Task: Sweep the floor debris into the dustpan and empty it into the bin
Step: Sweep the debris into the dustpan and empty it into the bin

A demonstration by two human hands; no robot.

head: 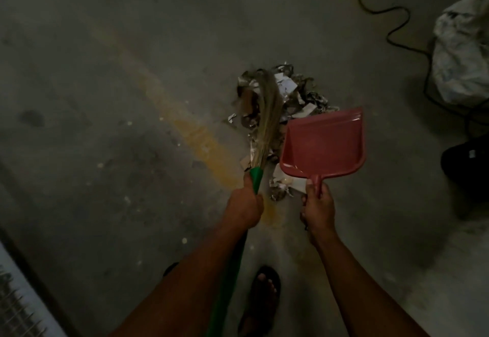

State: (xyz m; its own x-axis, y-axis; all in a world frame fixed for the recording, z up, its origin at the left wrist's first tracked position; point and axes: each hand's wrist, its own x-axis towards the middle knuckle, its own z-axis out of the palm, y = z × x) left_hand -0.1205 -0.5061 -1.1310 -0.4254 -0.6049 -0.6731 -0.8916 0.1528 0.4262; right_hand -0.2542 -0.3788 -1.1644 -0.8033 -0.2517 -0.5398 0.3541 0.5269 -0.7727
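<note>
While the left hand (244, 205) is gripping the green-handled grass broom (264, 117), bristles lying on shredded paper debris (291, 93), the right hand (317, 208) is clasping the empty red dustpan (324, 146) just beside it, no legible markings.

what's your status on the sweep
Left hand grips broom, right hand grips dustpan. Pan empty, debris unswept. Cable nearby.
</note>
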